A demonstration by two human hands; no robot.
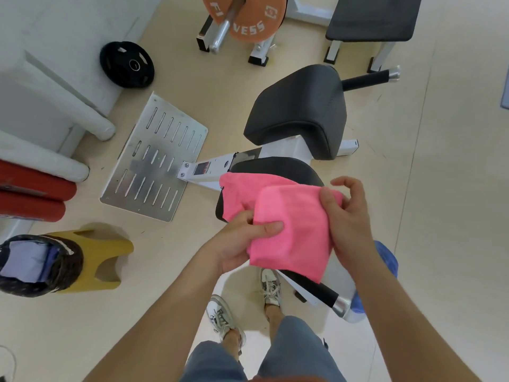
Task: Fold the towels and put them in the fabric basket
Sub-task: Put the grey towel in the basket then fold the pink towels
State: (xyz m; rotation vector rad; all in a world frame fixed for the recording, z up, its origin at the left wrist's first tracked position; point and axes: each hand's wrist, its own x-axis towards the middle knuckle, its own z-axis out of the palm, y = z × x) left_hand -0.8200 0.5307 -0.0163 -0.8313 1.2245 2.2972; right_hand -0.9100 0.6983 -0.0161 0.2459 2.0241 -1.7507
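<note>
Folding pink towel [289, 230] mid-air above bench seat [275, 166]: left hand [237, 244] pinches lower fold, right hand [347, 216] grips upper edge, keeping layers aligned. Fabric basket [41, 263] waits far left on floor.

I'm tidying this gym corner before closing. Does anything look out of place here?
One thing: a black weight plate sits loose on the floor by the white wall, not on a bar. The left hand and right hand hold the pink towel; the fabric basket stands upright.
</note>
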